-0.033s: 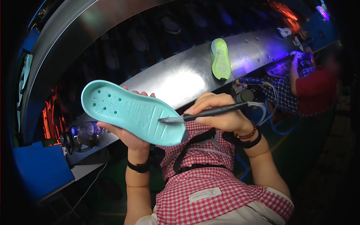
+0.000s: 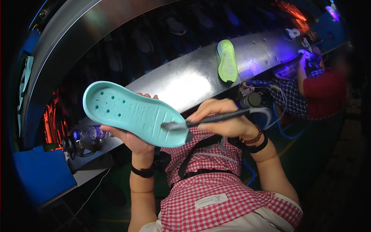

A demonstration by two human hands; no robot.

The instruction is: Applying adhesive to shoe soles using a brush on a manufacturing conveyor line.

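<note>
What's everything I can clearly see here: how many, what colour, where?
Held shoe sole: one, turquoise, left of centre
Brush: one, black handle, over the sole's right end
Second sole: one, lime, on the bench
Bench: one, silver, beyond the hands
Capped bottle: one, clear, left
Box: one, blue, lower left
Co-worker: one, red top, right
Apron: one, red check, lower centre
Wristbands: two, black, one per wrist
Left hand: one, bare, under the sole
Right hand: one, bare, gripping the brush
</note>
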